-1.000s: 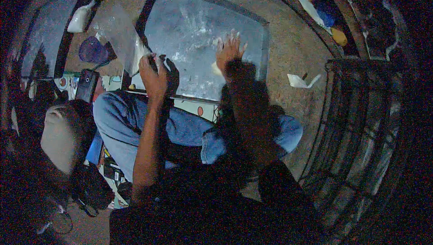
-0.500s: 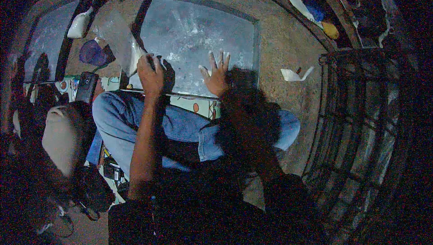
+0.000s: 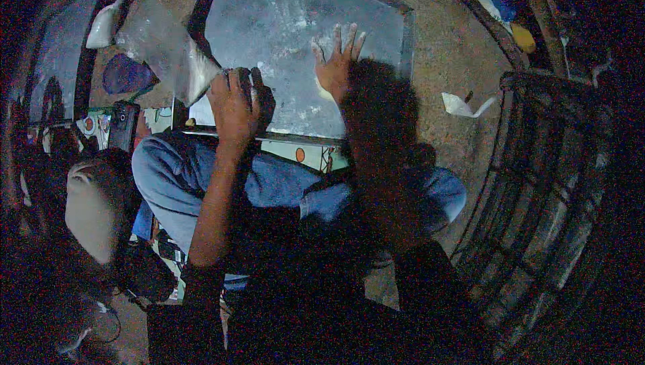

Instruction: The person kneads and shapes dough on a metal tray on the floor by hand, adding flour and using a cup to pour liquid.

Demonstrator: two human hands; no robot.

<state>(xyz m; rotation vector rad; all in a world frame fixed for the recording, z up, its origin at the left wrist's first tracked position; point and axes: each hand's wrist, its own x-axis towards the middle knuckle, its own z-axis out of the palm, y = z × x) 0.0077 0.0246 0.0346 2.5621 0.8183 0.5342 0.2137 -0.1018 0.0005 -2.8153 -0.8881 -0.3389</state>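
A grey, flat board with a dark raised frame lies before my crossed legs, dusted with white powder. At its left edge, my left hand has bent fingers closed at the pointed corner of a clear plastic bag containing white powder; the fingertips are partly hidden. My right hand is open over the board's right half, palm down, fingers spread and whitened at the tips. From under the heel of that hand shows the edge of a pale, flattish piece, mostly covered, its kind unclear.
Left of the bag lie a purple cloth-like item and a white pouch. A dark phone stands by my left knee. A torn white scrap rests on the floor at right, beside a dark slatted rack.
The view has shifted, so the scene appears slightly moved. My right hand has slid farther up the board, uncovering part of the pale piece. My left hand is slightly farther right, fingers still bent.
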